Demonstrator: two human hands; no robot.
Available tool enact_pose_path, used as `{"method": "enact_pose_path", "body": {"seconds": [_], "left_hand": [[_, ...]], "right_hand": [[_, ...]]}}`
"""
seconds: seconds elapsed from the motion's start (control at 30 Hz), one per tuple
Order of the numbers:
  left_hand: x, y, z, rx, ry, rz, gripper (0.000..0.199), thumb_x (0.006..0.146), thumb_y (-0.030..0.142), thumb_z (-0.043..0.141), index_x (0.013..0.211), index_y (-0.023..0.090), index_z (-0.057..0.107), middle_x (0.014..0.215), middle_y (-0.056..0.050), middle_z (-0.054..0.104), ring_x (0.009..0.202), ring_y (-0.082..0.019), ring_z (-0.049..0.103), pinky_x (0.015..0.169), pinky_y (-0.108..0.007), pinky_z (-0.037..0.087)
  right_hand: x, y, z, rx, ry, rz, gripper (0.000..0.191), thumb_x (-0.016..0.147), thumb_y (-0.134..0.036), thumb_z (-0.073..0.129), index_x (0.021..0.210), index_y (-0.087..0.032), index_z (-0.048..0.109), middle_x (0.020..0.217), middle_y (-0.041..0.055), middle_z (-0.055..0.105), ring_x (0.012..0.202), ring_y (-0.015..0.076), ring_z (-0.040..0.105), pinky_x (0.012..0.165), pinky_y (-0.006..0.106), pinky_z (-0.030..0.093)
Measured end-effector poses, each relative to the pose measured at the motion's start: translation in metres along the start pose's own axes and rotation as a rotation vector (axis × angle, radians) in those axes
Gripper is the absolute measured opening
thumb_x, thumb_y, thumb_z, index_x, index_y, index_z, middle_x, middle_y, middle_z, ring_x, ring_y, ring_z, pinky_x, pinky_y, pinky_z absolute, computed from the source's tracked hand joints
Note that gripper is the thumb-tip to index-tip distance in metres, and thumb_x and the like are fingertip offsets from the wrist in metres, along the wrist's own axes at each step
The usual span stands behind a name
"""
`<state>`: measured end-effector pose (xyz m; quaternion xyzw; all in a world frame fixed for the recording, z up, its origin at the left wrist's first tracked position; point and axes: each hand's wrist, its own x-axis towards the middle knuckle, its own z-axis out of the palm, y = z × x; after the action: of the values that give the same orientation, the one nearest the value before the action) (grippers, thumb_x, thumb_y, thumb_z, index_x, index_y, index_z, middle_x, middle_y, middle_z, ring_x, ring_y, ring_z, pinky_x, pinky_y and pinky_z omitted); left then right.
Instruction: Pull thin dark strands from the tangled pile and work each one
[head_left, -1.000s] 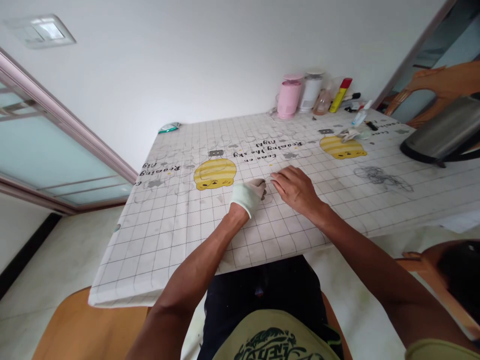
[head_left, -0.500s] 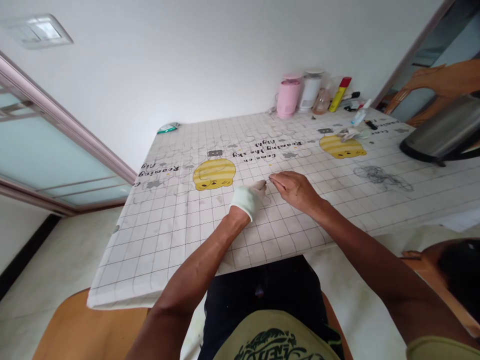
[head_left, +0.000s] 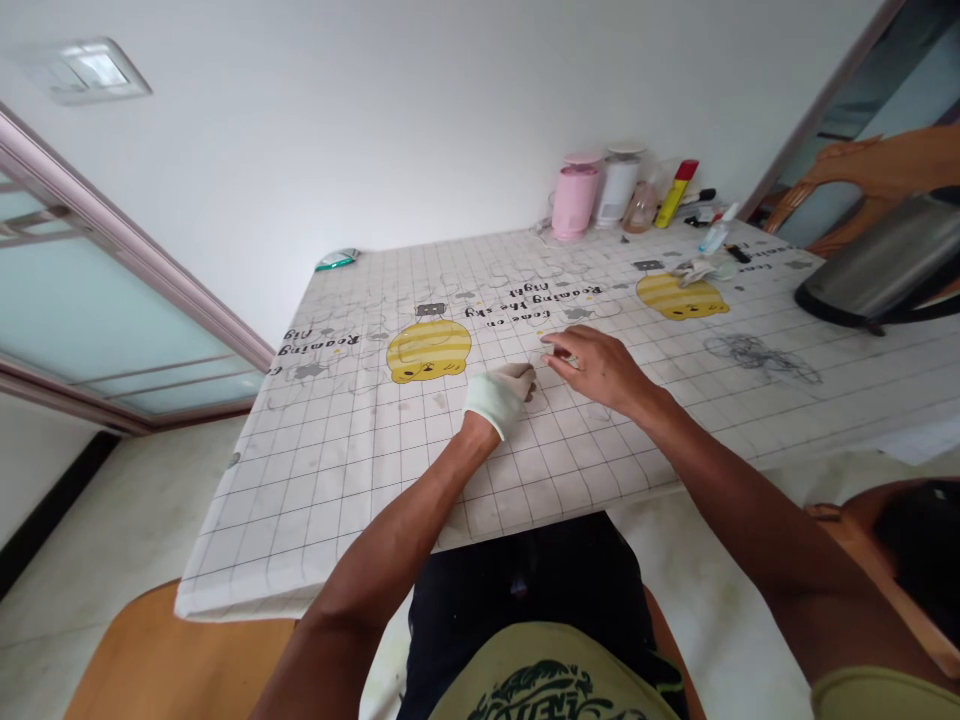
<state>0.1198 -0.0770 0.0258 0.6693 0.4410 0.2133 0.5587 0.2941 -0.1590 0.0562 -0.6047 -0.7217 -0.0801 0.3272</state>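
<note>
Basically two hands in play, one glove. Left hand (head_left: 504, 392) wears the glove (head_left: 491, 398), the right hand (head_left: 600, 368) is bare. Glove sits mid-surface, just right of the left bear print (head_left: 429, 348); its long axis runs from the wrist away and to the right, finger end toward the right hand, cuff toward the body. Soft pale fabric, light green at the cuff, whiter at the fingers.

Left fingers curled inward; how tight, and on what, can't tell. Right thumb and index face the glove with a small gap between them, other fingers bent; can't tell if anything fine is in there. Hands near each other, not touching.

Surface (head_left: 315, 490) has a smooth white cover with a thin dark grid. Two yellow striped bear prints on it, the second one (head_left: 679, 296) farther right, with a crumpled pale item (head_left: 705, 270) at its upper edge.

One thin grey wiry tangle (head_left: 765, 357), loose loops, long axis roughly left-right, right of the bare hand. One brushed-metal kettle (head_left: 881, 260), black base. By the wall: two cylinders, one pink (head_left: 576, 200), one white (head_left: 619, 187); one slim yellow can (head_left: 676, 195), red cap, leaning. One green packet (head_left: 337, 259), far left corner.
</note>
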Motion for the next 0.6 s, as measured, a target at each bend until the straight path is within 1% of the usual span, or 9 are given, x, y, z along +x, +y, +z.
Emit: {"method": "enact_pose_path", "body": {"seconds": [0.07, 0.1, 0.2, 0.27, 0.33, 0.43, 0.5, 0.57, 0.6], "left_hand": [[0.0, 0.002, -0.003, -0.091, 0.047, 0.026, 0.022, 0.096, 0.028, 0.056, 0.084, 0.02, 0.073, 0.08, -0.002, 0.074, 0.068, -0.013, 0.069, 0.062, -0.021, 0.052], [-0.001, 0.003, -0.004, -0.141, 0.067, 0.04, 0.021, 0.095, 0.028, 0.057, 0.085, 0.019, 0.073, 0.08, -0.003, 0.074, 0.068, -0.013, 0.07, 0.063, -0.022, 0.054], [-0.006, 0.005, -0.007, -0.231, 0.103, 0.058, 0.018, 0.093, 0.029, 0.061, 0.091, 0.019, 0.075, 0.083, -0.003, 0.076, 0.071, -0.013, 0.072, 0.067, -0.022, 0.057], [-0.009, 0.006, -0.007, -0.204, 0.119, 0.069, 0.019, 0.092, 0.031, 0.061, 0.091, 0.019, 0.075, 0.084, -0.003, 0.077, 0.073, -0.013, 0.073, 0.067, -0.022, 0.057], [-0.01, 0.007, -0.009, -0.154, 0.123, 0.087, 0.021, 0.092, 0.032, 0.059, 0.088, 0.019, 0.075, 0.085, -0.003, 0.078, 0.074, -0.014, 0.073, 0.066, -0.021, 0.056], [-0.009, 0.008, -0.014, -0.156, 0.127, 0.146, 0.024, 0.093, 0.036, 0.06, 0.097, 0.018, 0.076, 0.094, -0.005, 0.079, 0.081, -0.015, 0.076, 0.072, -0.022, 0.058], [-0.007, 0.009, -0.02, -0.173, 0.181, 0.193, 0.032, 0.095, 0.042, 0.059, 0.109, 0.018, 0.076, 0.105, -0.007, 0.08, 0.092, -0.017, 0.077, 0.08, -0.023, 0.059], [-0.005, 0.01, -0.026, -0.182, 0.235, 0.201, 0.041, 0.098, 0.05, 0.057, 0.117, 0.018, 0.075, 0.114, -0.009, 0.079, 0.1, -0.019, 0.077, 0.084, -0.024, 0.06], [-0.004, 0.009, -0.028, -0.197, 0.234, 0.184, 0.045, 0.099, 0.054, 0.055, 0.118, 0.018, 0.074, 0.115, -0.011, 0.079, 0.1, -0.02, 0.078, 0.083, -0.025, 0.06]], "right_hand": [[-0.004, 0.0, -0.002, 0.066, 0.07, 0.087, 0.019, 0.099, -0.03, 0.066, 0.113, -0.02, 0.075, 0.1, 0.0082, 0.076, 0.088, 0.022, 0.068, 0.072, 0.033, 0.05], [-0.007, -0.001, -0.001, 0.108, 0.068, 0.123, 0.018, 0.1, -0.032, 0.066, 0.11, -0.021, 0.076, 0.1, 0.0075, 0.077, 0.084, 0.0208, 0.068, 0.071, 0.033, 0.051], [-0.016, -0.009, 0.007, 0.225, -0.067, 0.18, 0.017, 0.097, -0.037, 0.069, 0.099, -0.022, 0.078, 0.092, 0.0038, 0.078, 0.074, 0.0182, 0.067, 0.066, 0.031, 0.05], [-0.019, -0.014, 0.016, 0.299, -0.156, 0.212, 0.016, 0.096, -0.036, 0.07, 0.093, -0.023, 0.078, 0.082, 0.0014, 0.077, 0.068, 0.017, 0.066, 0.062, 0.03, 0.047], [-0.02, -0.016, 0.024, 0.39, -0.191, 0.251, 0.017, 0.097, -0.032, 0.065, 0.088, -0.023, 0.078, 0.074, 0.0001, 0.074, 0.063, 0.0162, 0.066, 0.059, 0.029, 0.047], [-0.02, -0.013, 0.03, 0.505, -0.168, 0.297, 0.021, 0.097, -0.031, 0.061, 0.088, -0.023, 0.079, 0.071, 0.0005, 0.074, 0.063, 0.0171, 0.069, 0.059, 0.028, 0.051], [-0.021, -0.008, 0.03, 0.524, -0.125, 0.313, 0.02, 0.097, -0.033, 0.063, 0.091, -0.024, 0.08, 0.071, 0.0011, 0.074, 0.063, 0.0179, 0.07, 0.059, 0.029, 0.053], [-0.023, -0.003, 0.028, 0.516, -0.081, 0.326, 0.021, 0.097, -0.035, 0.064, 0.092, -0.024, 0.081, 0.072, 0.0017, 0.074, 0.063, 0.0182, 0.07, 0.058, 0.03, 0.053], [-0.024, 0.0, 0.026, 0.506, -0.056, 0.33, 0.021, 0.096, -0.036, 0.064, 0.093, -0.024, 0.082, 0.072, 0.0019, 0.074, 0.063, 0.0183, 0.07, 0.057, 0.03, 0.053]]}}
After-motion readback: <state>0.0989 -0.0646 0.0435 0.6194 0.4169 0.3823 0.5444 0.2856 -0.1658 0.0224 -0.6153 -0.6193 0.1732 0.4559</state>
